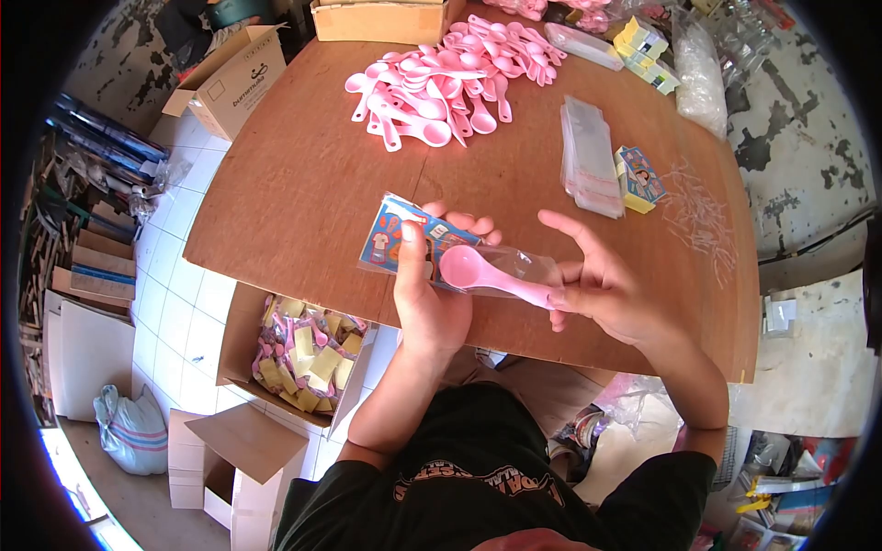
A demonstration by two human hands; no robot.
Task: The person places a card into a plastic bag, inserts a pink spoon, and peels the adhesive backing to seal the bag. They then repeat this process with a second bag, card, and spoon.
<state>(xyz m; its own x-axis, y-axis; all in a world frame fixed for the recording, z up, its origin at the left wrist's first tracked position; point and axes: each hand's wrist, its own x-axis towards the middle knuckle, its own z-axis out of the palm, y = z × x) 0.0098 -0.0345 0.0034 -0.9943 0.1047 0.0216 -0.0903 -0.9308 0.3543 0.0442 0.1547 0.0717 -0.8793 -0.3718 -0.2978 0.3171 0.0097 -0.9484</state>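
Observation:
Near the front edge of the wooden table, my left hand (pixel 430 285) grips a clear plastic bag with a blue printed card (pixel 397 241) in it, thumb on top. A pink spoon (pixel 466 268) lies over the bag's right part, its bowl beside the card; whether it is inside the plastic is hard to tell. My right hand (pixel 597 285) pinches the spoon's handle end between thumb and fingers, with the index finger stretched out. Further back is a heap of pink spoons (pixel 441 83). Flat clear bags (pixel 588 156) lie at the right, beside a stack of cards (pixel 640 176).
On the wooden table (pixel 303 193), thin clear strips (pixel 698 216) are scattered at the right. A cardboard box (pixel 381 20) stands at the back. Below the front left edge, an open carton (pixel 243 335) holds packed spoons. Another carton (pixel 241 87) stands at the far left.

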